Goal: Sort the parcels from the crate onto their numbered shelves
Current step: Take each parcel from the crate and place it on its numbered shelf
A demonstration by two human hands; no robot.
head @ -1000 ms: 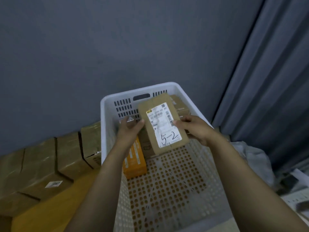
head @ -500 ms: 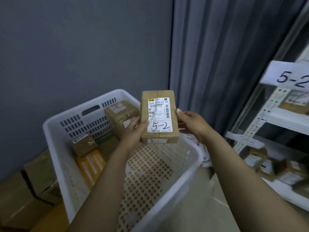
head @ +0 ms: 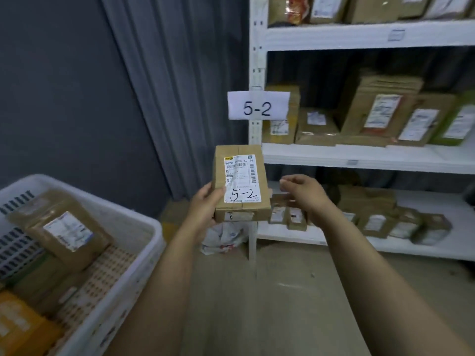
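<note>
With the white crate (head: 151, 242) of parcels at left, the left grip (head: 203, 209) is clamped on the parcel (head: 241, 186) marked 5-2, held in mid-air, and the right grip (head: 300, 188) is loosely apart and empty just beside it, so the carry seems under way and next the parcel needs setting on the shelf (head: 359, 158) beside the 5-2 sign (head: 258, 105).
</note>
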